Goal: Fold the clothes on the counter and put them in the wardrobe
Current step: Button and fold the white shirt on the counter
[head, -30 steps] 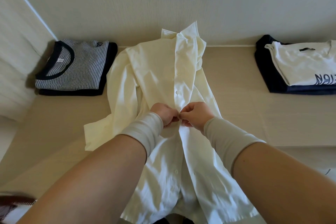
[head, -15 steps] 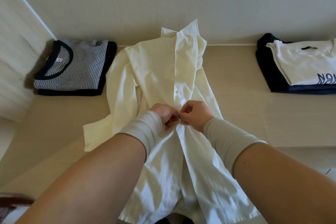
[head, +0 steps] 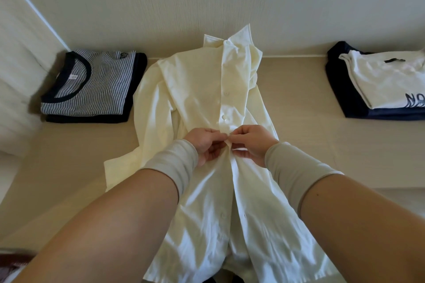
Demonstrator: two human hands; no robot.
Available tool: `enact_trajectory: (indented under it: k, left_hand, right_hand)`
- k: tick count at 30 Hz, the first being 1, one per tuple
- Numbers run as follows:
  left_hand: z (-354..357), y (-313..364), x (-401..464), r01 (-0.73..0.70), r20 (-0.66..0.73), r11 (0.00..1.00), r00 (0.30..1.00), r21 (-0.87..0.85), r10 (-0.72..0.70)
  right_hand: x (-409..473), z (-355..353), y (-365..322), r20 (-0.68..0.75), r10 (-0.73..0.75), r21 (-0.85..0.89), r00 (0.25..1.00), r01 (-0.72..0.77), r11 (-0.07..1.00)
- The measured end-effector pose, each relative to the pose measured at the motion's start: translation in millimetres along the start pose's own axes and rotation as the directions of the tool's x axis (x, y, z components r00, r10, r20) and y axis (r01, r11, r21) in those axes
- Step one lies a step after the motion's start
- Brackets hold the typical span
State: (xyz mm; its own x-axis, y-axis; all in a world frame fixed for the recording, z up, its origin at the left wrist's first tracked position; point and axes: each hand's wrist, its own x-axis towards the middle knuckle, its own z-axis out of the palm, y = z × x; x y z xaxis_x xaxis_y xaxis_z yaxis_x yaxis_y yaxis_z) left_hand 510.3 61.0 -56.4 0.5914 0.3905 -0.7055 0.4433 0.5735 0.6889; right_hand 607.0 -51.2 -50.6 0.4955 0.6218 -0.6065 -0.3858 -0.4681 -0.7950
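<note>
Both hands meet at the front placket of the cream button shirt, which lies face up along the middle of the counter with its collar against the back wall. The left hand has its fingers curled tight, pinching the placket's edge; the right hand pinches the facing edge, fingertips touching the left's. Whether a button sits between them is hidden, probably so. A folded striped shirt on a dark garment lies just left of the shirt's sleeve; a folded white shirt on a navy one sits well apart at the right. Bare counter lies between. The shirt's hem hangs over the near edge.
</note>
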Motion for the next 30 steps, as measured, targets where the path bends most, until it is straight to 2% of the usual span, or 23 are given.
enact_trajectory:
  k: [4, 5, 6, 7, 8, 9, 10, 11, 12, 13, 14, 15, 17, 19, 30]
  left_hand:
    - [-1, 3, 3, -0.022, 0.026, 1.000, 0.999, -0.006, 0.022]
    - [0, 3, 5, -0.070, 0.021, 0.997, 0.997, 0.027, 0.069]
    - [1, 3, 8, -0.160, -0.007, 0.974, 0.987, 0.158, 0.163]
    - [2, 4, 12, -0.266, -0.033, 0.885, 0.953, 0.383, 0.301]
    - [4, 6, 13, -0.345, -0.024, 0.721, 0.894, 0.601, 0.447]
    - [5, 7, 15, -0.397, 0.015, 0.557, 0.824, 0.729, 0.566]
    - [5, 9, 15, -0.432, 0.071, 0.447, 0.777, 0.783, 0.625]
    - [2, 8, 19, -0.436, 0.134, 0.362, 0.771, 0.824, 0.623]
    - [-1, 6, 26, -0.426, 0.210, 0.256, 0.780, 0.868, 0.589]
    - [-6, 1, 32, -0.371, 0.254, 0.147, 0.826, 0.917, 0.503]
    - [-11, -4, 36, -0.301, 0.246, 0.072, 0.875, 0.951, 0.417]
    - [-16, -7, 38, -0.219, 0.197, 0.026, 0.919, 0.975, 0.340]
    - [-24, -11, 43, -0.144, 0.139, -0.005, 0.948, 0.990, 0.285]
    - [-26, -10, 49, -0.147, 0.159, -0.064, 0.938, 0.987, 0.308]
    - [-37, 30, 112, -0.133, 0.173, -0.122, 0.889, 0.984, 0.425]
  right_hand:
    - [1, -3, -2, 0.074, 0.031, 0.113, 0.997, -0.039, 0.993]
    - [0, -3, -3, 0.102, 0.048, 0.160, 0.994, -0.064, 0.985]
    - [0, -3, -4, 0.120, 0.071, 0.216, 0.990, -0.096, 0.972]
    - [0, -3, -4, 0.121, 0.090, 0.280, 0.989, -0.121, 0.953]
    - [1, -1, -4, 0.092, 0.109, 0.342, 0.990, -0.134, 0.930]
    - [2, 0, -3, 0.034, 0.123, 0.381, 0.992, -0.126, 0.916]
    - [5, 2, -3, -0.058, 0.114, 0.335, 0.992, -0.089, 0.938]
    - [6, 3, -2, -0.154, 0.074, 0.173, 0.985, -0.047, 0.984]
    - [8, 2, -2, -0.220, 0.001, -0.088, 0.975, -0.021, 0.996]
    - [10, 1, 0, -0.229, -0.089, -0.374, 0.969, -0.003, 0.928]
    - [11, 0, 4, -0.180, -0.160, -0.606, 0.971, 0.019, 0.795]
    - [14, -2, 8, -0.115, -0.200, -0.754, 0.973, 0.045, 0.655]
    - [23, -6, 23, 0.000, -0.237, -0.891, 0.971, 0.107, 0.442]
    - [33, -9, 36, 0.030, -0.218, -0.936, 0.975, 0.104, 0.336]
    - [104, -31, -8, 0.076, -0.243, -0.952, 0.967, 0.142, 0.270]
